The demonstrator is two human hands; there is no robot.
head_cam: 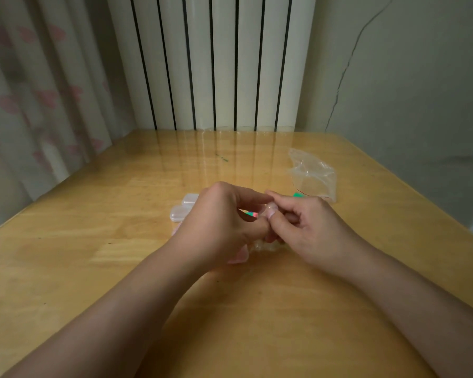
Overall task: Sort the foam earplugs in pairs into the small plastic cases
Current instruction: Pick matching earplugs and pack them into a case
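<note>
Both my hands meet mid-desk. Left hand grip curled round multicoloured earplug; right hand grip pinching clear case right against it. Two closed cases just beyond left grip, contents unreadable. Green earplug and plastic bag beyond right grip. Judging: mid-sort, pairs remaining.

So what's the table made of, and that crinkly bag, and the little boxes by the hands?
The table looks like wood with a glossy coat: grain shows, and the radiator mirrors in it. The bag seems thin clear plastic, since it is see-through and creased. The two small cases look like frosted, milky plastic with rounded corners, though the left hand partly hides them.
</note>
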